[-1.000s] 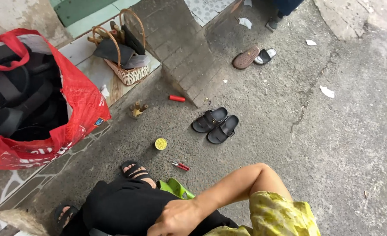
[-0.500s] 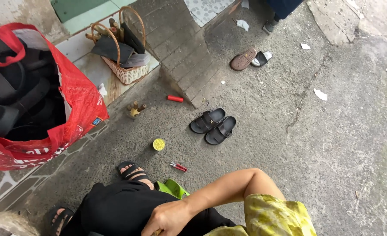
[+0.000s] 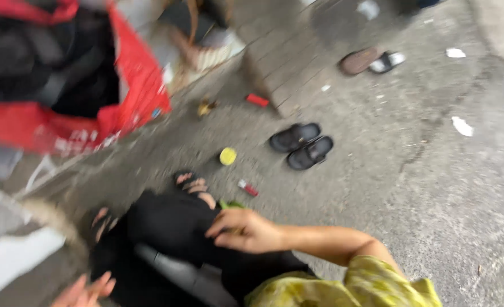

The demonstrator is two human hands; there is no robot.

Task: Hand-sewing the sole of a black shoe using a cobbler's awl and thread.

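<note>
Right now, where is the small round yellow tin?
The yellow tin lies on the concrete ground near the middle of the head view, left of the black slippers and just beyond the person's sandalled foot.

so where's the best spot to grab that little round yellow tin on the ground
The yellow tin lies flat on the concrete, a low round disc with open ground around it. Probably best to come straight down from above and pinch across its rim with thumb and finger. The blur hides whether its lid is on.

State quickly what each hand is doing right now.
Left hand: open, fingers spread, holding nothing.
Right hand: resting on the black trousers; grip cannot be told.
</note>
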